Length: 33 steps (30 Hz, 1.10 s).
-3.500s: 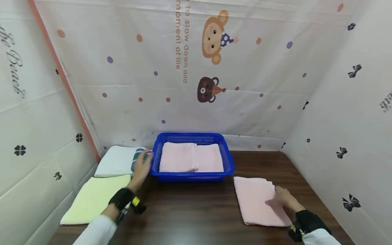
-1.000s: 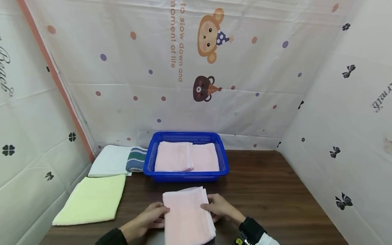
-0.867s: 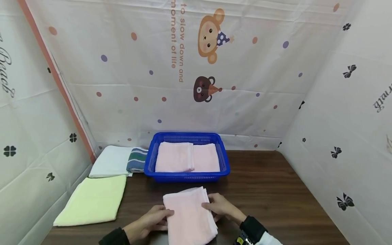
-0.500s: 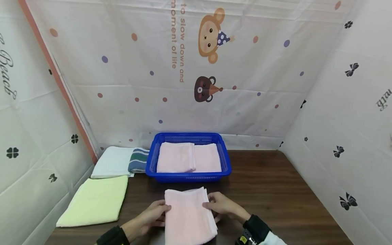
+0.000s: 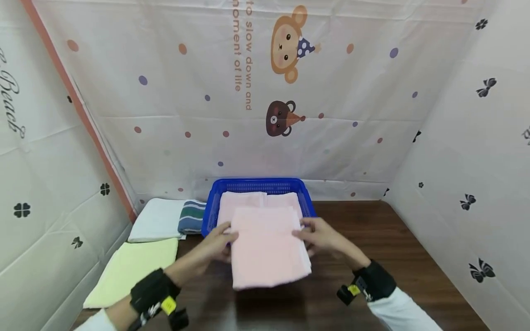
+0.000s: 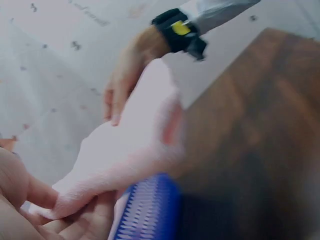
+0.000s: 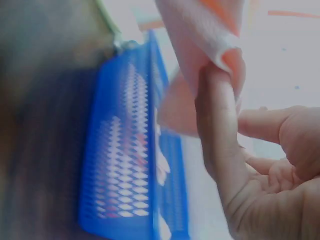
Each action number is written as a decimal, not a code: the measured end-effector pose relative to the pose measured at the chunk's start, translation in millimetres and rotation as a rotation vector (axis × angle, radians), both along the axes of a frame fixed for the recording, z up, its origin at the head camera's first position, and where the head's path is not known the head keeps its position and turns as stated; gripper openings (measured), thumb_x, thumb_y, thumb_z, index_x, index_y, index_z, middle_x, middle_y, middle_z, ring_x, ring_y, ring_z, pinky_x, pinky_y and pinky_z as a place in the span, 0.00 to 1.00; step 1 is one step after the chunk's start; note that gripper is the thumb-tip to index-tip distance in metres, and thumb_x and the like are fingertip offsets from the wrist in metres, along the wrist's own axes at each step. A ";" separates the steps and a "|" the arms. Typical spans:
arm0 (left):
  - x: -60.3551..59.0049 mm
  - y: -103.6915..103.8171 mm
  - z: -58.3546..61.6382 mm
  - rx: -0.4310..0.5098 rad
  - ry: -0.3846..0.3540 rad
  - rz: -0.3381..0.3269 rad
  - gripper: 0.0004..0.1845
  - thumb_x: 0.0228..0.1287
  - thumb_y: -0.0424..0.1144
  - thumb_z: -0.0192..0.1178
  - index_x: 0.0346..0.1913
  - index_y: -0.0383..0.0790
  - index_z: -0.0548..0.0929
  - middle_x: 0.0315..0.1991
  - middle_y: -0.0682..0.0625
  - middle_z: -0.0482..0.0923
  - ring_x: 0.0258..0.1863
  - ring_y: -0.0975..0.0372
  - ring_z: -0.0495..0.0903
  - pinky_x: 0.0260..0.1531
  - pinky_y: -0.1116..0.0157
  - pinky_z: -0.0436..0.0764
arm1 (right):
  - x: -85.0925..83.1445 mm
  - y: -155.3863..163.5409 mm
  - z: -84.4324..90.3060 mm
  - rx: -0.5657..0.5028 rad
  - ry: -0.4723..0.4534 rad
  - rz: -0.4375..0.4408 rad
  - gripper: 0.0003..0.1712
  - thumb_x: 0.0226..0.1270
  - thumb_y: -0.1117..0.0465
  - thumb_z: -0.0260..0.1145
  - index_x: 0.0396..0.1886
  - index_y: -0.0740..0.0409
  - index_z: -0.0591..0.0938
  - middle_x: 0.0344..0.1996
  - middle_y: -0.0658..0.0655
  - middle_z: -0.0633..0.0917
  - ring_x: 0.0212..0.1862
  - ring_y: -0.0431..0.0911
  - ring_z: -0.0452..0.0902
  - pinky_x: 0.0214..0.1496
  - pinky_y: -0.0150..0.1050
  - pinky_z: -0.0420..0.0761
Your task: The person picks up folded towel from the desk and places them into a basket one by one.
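Head: pink towel (image 5: 267, 246) between fingers (image 5: 304, 233).

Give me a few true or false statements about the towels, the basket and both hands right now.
1. Both hands hold the folded pink towel off the dark wooden table. True.
2. The blue plastic basket is empty. False: pink towels lie in it.
3. The left hand grips the towel's left edge, the right hand its right edge. True.
4. The pale yellow towel lies right of the basket. False: it lies to the left.

Pink towel (image 5: 267, 246), blue basket (image 5: 256, 185)
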State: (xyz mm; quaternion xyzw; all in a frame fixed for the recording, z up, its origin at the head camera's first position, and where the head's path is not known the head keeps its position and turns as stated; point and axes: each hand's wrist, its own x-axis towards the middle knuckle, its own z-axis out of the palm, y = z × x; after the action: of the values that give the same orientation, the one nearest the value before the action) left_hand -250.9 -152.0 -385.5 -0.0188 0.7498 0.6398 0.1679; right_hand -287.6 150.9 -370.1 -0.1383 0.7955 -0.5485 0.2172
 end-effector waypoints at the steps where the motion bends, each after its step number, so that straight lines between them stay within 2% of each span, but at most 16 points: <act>1: -10.5 0.6 6.9 -0.005 0.021 -0.015 0.26 0.80 0.39 0.48 0.75 0.35 0.63 0.45 0.40 0.82 0.34 0.57 0.85 0.36 0.58 0.87 | -7.7 0.2 4.8 0.001 0.017 -0.029 0.18 0.76 0.63 0.62 0.56 0.72 0.75 0.31 0.56 0.90 0.27 0.42 0.86 0.31 0.43 0.89; 5: -56.8 2.5 26.4 -0.051 0.087 -0.075 0.28 0.81 0.41 0.47 0.78 0.39 0.60 0.54 0.35 0.79 0.42 0.51 0.87 0.45 0.53 0.88 | -41.5 -2.6 22.8 0.054 0.145 -0.082 0.26 0.75 0.67 0.62 0.67 0.74 0.70 0.35 0.63 0.90 0.23 0.40 0.84 0.30 0.41 0.89; 7: -79.5 4.0 30.2 -0.080 0.099 -0.083 0.29 0.81 0.41 0.47 0.79 0.38 0.59 0.54 0.35 0.79 0.42 0.50 0.88 0.45 0.54 0.88 | -58.2 -5.4 29.3 0.093 0.182 -0.103 0.31 0.75 0.68 0.62 0.73 0.73 0.65 0.35 0.64 0.90 0.21 0.39 0.83 0.30 0.41 0.89; 10: -109.1 8.1 27.4 -0.091 0.074 -0.069 0.31 0.80 0.41 0.49 0.80 0.39 0.57 0.48 0.40 0.79 0.40 0.54 0.87 0.43 0.58 0.88 | -80.5 -8.1 30.7 0.137 0.199 -0.133 0.37 0.76 0.68 0.60 0.78 0.72 0.57 0.30 0.59 0.87 0.22 0.39 0.81 0.33 0.42 0.90; 14: -134.7 19.8 13.0 -0.077 0.000 -0.066 0.31 0.79 0.37 0.51 0.80 0.38 0.57 0.43 0.44 0.77 0.35 0.58 0.82 0.43 0.60 0.87 | -99.0 -8.3 18.3 0.223 0.248 -0.185 0.35 0.74 0.70 0.60 0.76 0.73 0.60 0.26 0.57 0.84 0.23 0.40 0.80 0.33 0.43 0.90; 16: -142.1 26.5 5.6 -0.082 -0.039 -0.064 0.33 0.78 0.36 0.52 0.80 0.37 0.55 0.46 0.42 0.78 0.34 0.58 0.81 0.48 0.57 0.88 | -104.2 -8.1 9.1 0.280 0.287 -0.222 0.33 0.70 0.72 0.60 0.74 0.75 0.65 0.28 0.63 0.85 0.24 0.42 0.81 0.31 0.43 0.89; 19: -150.1 33.1 -2.3 -0.103 -0.088 -0.058 0.36 0.76 0.32 0.52 0.81 0.36 0.52 0.53 0.38 0.76 0.36 0.56 0.81 0.56 0.52 0.85 | -110.1 -10.2 -2.3 0.369 0.337 -0.261 0.33 0.64 0.73 0.60 0.70 0.77 0.69 0.44 0.74 0.85 0.29 0.48 0.83 0.29 0.44 0.89; 22: -156.4 35.1 -10.7 -0.143 -0.126 -0.036 0.37 0.75 0.30 0.52 0.81 0.34 0.50 0.57 0.36 0.74 0.40 0.52 0.82 0.59 0.50 0.83 | -116.1 -15.1 -11.2 0.432 0.373 -0.268 0.30 0.59 0.74 0.60 0.64 0.78 0.74 0.53 0.77 0.82 0.32 0.54 0.85 0.25 0.43 0.88; 24: -158.6 35.3 -17.8 -0.171 -0.149 -0.033 0.36 0.75 0.29 0.53 0.80 0.33 0.52 0.59 0.35 0.74 0.43 0.49 0.84 0.59 0.50 0.83 | -117.6 -18.0 -17.1 0.485 0.426 -0.247 0.28 0.57 0.74 0.61 0.59 0.78 0.77 0.49 0.77 0.84 0.29 0.55 0.86 0.21 0.40 0.85; 26: -158.0 35.2 -24.3 -0.194 -0.177 -0.038 0.32 0.74 0.30 0.56 0.77 0.31 0.59 0.58 0.34 0.76 0.44 0.49 0.85 0.57 0.51 0.85 | -116.2 -21.4 -22.3 0.553 0.476 -0.228 0.18 0.56 0.76 0.61 0.48 0.78 0.81 0.36 0.72 0.85 0.22 0.51 0.82 0.18 0.35 0.80; 28: -155.0 35.5 -28.8 -0.181 -0.212 -0.044 0.32 0.73 0.30 0.59 0.76 0.31 0.62 0.60 0.31 0.76 0.45 0.47 0.86 0.56 0.51 0.85 | -111.2 -25.5 -25.8 0.648 0.510 -0.218 0.08 0.58 0.75 0.63 0.38 0.74 0.83 0.25 0.64 0.82 0.19 0.46 0.75 0.19 0.33 0.73; 31: -150.3 36.6 -30.8 -0.138 -0.249 -0.052 0.34 0.70 0.28 0.61 0.76 0.31 0.61 0.60 0.31 0.77 0.39 0.51 0.86 0.55 0.51 0.85 | -104.0 -34.1 -27.9 0.769 0.492 -0.210 0.03 0.63 0.73 0.64 0.35 0.71 0.83 0.23 0.57 0.77 0.24 0.47 0.71 0.25 0.34 0.69; 33: -148.2 37.2 -31.1 -0.135 -0.244 -0.065 0.36 0.70 0.26 0.60 0.77 0.31 0.58 0.58 0.31 0.76 0.38 0.54 0.85 0.56 0.51 0.85 | -101.3 -39.5 -28.8 0.818 0.462 -0.201 0.07 0.65 0.71 0.64 0.40 0.72 0.84 0.27 0.59 0.80 0.27 0.48 0.72 0.26 0.36 0.70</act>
State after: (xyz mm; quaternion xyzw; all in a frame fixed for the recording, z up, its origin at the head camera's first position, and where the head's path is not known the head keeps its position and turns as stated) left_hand -399.1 -114.8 -416.6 -0.0833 0.7652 0.5751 0.2770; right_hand -389.0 111.5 -398.8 -0.0820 0.9829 -0.1639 0.0173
